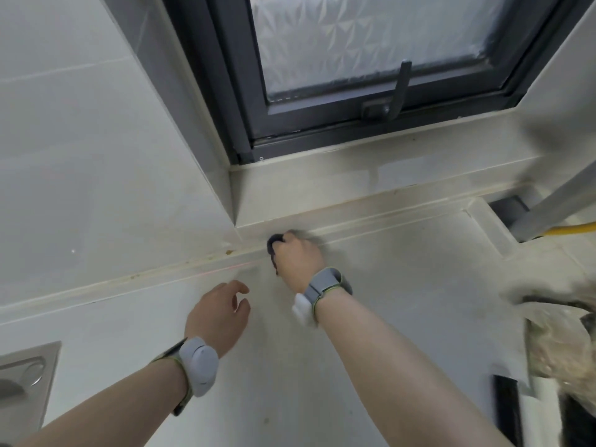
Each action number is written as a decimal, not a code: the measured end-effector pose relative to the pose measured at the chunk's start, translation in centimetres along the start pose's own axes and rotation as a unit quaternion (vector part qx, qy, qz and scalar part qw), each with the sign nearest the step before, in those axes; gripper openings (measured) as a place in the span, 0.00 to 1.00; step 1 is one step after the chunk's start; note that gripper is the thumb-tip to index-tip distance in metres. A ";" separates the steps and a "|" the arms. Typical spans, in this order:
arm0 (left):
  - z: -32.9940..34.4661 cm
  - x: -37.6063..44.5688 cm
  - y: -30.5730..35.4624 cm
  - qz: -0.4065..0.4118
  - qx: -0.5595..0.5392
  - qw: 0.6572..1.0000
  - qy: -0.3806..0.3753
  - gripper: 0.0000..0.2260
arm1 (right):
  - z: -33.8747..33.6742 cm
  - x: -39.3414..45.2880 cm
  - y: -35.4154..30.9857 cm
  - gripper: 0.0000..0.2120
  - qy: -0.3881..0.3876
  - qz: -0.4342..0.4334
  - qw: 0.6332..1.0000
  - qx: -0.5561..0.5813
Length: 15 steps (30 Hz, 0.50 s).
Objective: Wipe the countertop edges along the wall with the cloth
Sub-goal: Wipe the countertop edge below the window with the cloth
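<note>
Cloth [273, 250]: dark, bunched small, pressed into the seam where the countertop meets the raised ledge under the window; only its left part shows past the hand
Right hand [298, 254]: fingers curled round the cloth and bearing down on it; fingertips blurred, so their exact spread cannot be told; the wrist is angled toward the wall, apparently to drive the cloth into the corner line
Left hand [221, 312]: hovers just above the countertop, near the right hand, fingers loosely curled and holding nothing; probably kept close for balance
Countertop [403, 285]: pale, matt surface; the wall edge is the strip being worked
Wall edge, left stretch [129, 279]: brownish specks along the seam suggest this part is not yet wiped
Ledge [354, 208]: low step below the dark window frame [245, 124], forcing a corner at the hand's position
Wristbands [198, 366]: grey, one on each wrist
Sink corner [29, 369]: steel, lower left, well apart from the cloth
Stage: judged mid-wipe, at the inner corner
</note>
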<state>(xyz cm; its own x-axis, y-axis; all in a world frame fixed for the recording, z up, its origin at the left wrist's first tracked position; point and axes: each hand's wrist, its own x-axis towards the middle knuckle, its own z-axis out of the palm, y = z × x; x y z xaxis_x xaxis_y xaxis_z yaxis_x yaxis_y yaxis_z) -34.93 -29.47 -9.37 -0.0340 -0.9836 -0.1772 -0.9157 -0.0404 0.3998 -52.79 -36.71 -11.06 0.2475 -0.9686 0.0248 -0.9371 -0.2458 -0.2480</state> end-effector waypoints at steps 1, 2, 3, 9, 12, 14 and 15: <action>0.0 0.0 0.0 0.000 -0.002 1.000 0.001 0.09 | 0.0 -0.2 1.4 0.09 0.001 0.007 1.000 0.002; 0.0 0.1 -0.1 -0.001 -0.005 1.000 0.001 0.08 | 0.0 -0.6 3.0 0.09 0.008 0.017 1.000 0.007; 0.0 0.1 -0.1 -0.004 -0.009 1.000 -0.001 0.08 | -0.2 -0.9 4.6 0.09 0.017 0.027 0.999 0.013; 0.6 0.2 -0.4 -0.027 -0.031 0.999 -0.005 0.08 | -1.7 -3.9 14.0 0.04 0.124 0.177 0.976 0.037; 0.8 0.8 0.4 -0.022 -0.043 0.999 -0.003 0.08 | -1.9 -4.0 18.5 0.06 0.147 0.302 0.940 0.063; 0.9 1.4 1.4 -0.018 -0.057 0.998 0.004 0.08 | -2.5 -3.8 20.2 0.07 0.170 0.368 0.909 0.098; 1.0 1.7 1.9 -0.018 -0.067 0.998 0.010 0.08 | -2.8 -3.7 20.8 0.07 0.191 0.400 0.889 0.116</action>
<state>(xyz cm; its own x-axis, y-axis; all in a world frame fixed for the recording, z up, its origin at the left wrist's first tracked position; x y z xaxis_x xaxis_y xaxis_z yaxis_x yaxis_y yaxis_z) -37.15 -31.09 -9.76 0.0073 -0.9844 -0.1760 -0.8548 -0.0975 0.5098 -73.90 -38.39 -13.62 -0.6189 -0.7827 0.0654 -0.6877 0.4998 -0.5265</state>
